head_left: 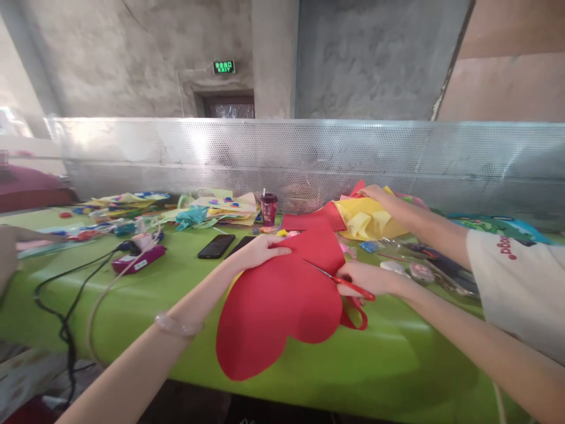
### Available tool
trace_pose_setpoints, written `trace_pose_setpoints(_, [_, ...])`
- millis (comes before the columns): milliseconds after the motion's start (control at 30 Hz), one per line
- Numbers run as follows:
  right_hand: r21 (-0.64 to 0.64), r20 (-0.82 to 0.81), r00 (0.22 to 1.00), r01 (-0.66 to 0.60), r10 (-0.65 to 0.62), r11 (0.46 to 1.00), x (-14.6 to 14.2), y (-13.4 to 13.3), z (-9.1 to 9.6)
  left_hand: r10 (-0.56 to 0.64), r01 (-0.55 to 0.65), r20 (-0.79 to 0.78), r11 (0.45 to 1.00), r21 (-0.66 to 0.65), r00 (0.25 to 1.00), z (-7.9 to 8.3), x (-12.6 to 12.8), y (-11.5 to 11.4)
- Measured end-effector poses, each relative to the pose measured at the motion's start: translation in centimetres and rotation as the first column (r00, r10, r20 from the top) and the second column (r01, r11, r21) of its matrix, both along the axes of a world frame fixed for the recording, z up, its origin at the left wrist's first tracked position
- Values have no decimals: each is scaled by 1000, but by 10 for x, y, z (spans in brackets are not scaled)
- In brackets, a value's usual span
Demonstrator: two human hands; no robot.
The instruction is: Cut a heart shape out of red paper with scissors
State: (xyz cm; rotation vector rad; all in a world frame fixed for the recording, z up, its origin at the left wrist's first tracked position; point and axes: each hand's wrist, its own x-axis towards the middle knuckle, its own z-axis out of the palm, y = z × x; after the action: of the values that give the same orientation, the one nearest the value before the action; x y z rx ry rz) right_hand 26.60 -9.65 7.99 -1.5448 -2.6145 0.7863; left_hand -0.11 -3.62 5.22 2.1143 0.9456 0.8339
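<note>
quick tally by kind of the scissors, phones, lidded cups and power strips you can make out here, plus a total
Red-handled metal scissors: 1
Black rectangular phones: 2
Purple lidded cup with a straw: 1
Purple rectangular power strip: 1
Total: 5

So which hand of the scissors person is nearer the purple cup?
Left: the left hand, on the red sheet, is in front of the cup; the right hand, holding scissors, is farther away, rightward.
</note>
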Motion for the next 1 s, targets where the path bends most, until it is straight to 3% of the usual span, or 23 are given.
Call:
trace_pose_setpoints(200, [6, -14, 1000, 15, -15, 1000, 5, 1, -6, -16, 14, 49, 999, 37, 999, 9, -4, 7])
trace_pose_setpoints(533, [29, -28, 998, -48, 49, 998, 7, 6, -14, -139, 158, -220, 985, 69, 965, 50, 30, 22])
trace_pose_setpoints(733, [24, -40, 999, -24, 25, 999, 5, 2, -13, -203, 229, -238, 970, 86, 950, 51, 48, 26])
trace_pose_setpoints(1000, [46, -42, 999, 9, -7, 999, 2, 0, -14, -206, 236, -232, 965, 113, 951, 45, 49, 34])
